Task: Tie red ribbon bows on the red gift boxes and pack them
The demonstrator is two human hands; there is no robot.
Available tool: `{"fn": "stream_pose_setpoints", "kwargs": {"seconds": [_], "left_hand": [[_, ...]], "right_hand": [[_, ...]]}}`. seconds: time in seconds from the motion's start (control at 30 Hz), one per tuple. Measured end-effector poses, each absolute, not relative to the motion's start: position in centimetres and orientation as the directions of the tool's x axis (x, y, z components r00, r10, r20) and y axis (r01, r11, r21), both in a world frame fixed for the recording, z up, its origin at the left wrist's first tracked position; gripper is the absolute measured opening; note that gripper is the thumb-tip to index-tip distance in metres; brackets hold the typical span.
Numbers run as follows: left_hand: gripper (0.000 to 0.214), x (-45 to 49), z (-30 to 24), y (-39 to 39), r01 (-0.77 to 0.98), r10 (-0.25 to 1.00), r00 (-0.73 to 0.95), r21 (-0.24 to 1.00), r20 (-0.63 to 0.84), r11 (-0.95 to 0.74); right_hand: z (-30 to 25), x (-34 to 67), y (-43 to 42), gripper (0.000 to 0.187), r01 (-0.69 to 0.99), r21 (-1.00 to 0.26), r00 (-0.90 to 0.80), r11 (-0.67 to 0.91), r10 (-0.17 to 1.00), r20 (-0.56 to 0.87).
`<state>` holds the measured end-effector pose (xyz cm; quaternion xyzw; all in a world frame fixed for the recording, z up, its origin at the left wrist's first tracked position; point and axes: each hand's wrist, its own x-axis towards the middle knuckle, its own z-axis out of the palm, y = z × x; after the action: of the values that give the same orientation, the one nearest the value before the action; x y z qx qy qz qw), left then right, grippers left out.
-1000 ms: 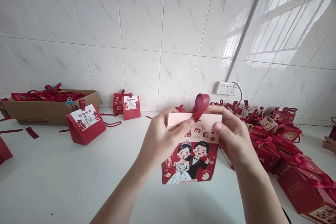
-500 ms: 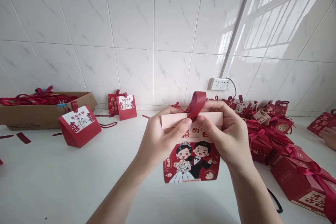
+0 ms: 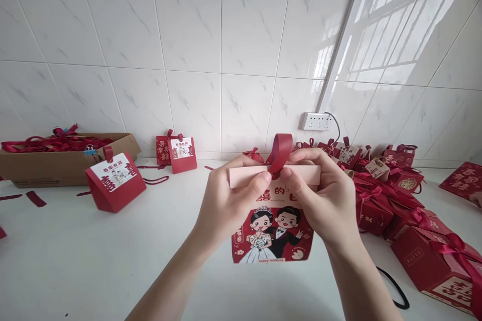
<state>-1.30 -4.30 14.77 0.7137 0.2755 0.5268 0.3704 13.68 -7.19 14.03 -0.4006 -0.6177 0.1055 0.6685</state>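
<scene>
Between my two hands hangs a red and pale pink wedding gift box (image 3: 273,235), printed with a cartoon couple. A loop of red ribbon (image 3: 282,149) stands up from the middle of its folded top flap. My left hand (image 3: 235,190) pinches the flap from the left, thumb in front beside the ribbon's base. From the other side my right hand (image 3: 322,190) grips the same flap, its thumb close to the ribbon too. The fingers behind the flap are partly hidden. The box is held above the white table (image 3: 113,266).
At left stand a cardboard carton (image 3: 52,168) of red ribbons and a red gift box (image 3: 116,180). Two more boxes (image 3: 184,155) lean near the wall. Several red boxes (image 3: 433,261) crowd the right, near a black cord (image 3: 395,288). A co-worker's hand (image 3: 477,198) holds a red box (image 3: 461,180).
The top flap has tipped slightly toward me, and my thumbs press closer to the ribbon's base. At the right edge, the co-worker's hand and box have shifted.
</scene>
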Motion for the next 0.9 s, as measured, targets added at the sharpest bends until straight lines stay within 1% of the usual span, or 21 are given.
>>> {"fn": "stream_pose_setpoints", "kwargs": {"seconds": [0.23,0.37,0.47,0.57,0.77,0.9], "left_hand": [[0.016,-1.21,15.03,-4.75,-0.042,0.795,0.291,0.837,0.533,-0.545],[0.020,-1.12,15.08,-4.81,-0.052,0.810,0.281,0.851,0.515,-0.523],[0.020,-1.17,14.99,-4.73,-0.068,0.803,0.266,0.841,0.533,-0.536],[0.019,-1.24,14.88,-4.68,-0.070,0.797,0.265,0.835,0.543,-0.546],[0.019,-1.19,14.79,-4.83,-0.066,0.790,0.275,0.830,0.548,-0.554],[0.021,-1.04,14.85,-5.09,-0.085,0.792,0.284,0.837,0.540,-0.541]], "right_hand": [[14.06,13.48,-7.30,0.013,0.368,-0.655,0.221,0.660,0.622,0.751],[14.06,13.36,-7.50,0.011,0.325,-0.678,0.206,0.659,0.650,0.731],[13.97,13.29,-7.57,0.015,0.281,-0.683,0.160,0.674,0.669,0.726],[13.89,13.29,-7.56,0.018,0.273,-0.674,0.149,0.686,0.662,0.735],[14.11,13.13,-7.80,0.013,0.258,-0.661,0.169,0.704,0.641,0.749],[14.15,13.11,-7.99,0.013,0.303,-0.641,0.182,0.705,0.618,0.765]]}}
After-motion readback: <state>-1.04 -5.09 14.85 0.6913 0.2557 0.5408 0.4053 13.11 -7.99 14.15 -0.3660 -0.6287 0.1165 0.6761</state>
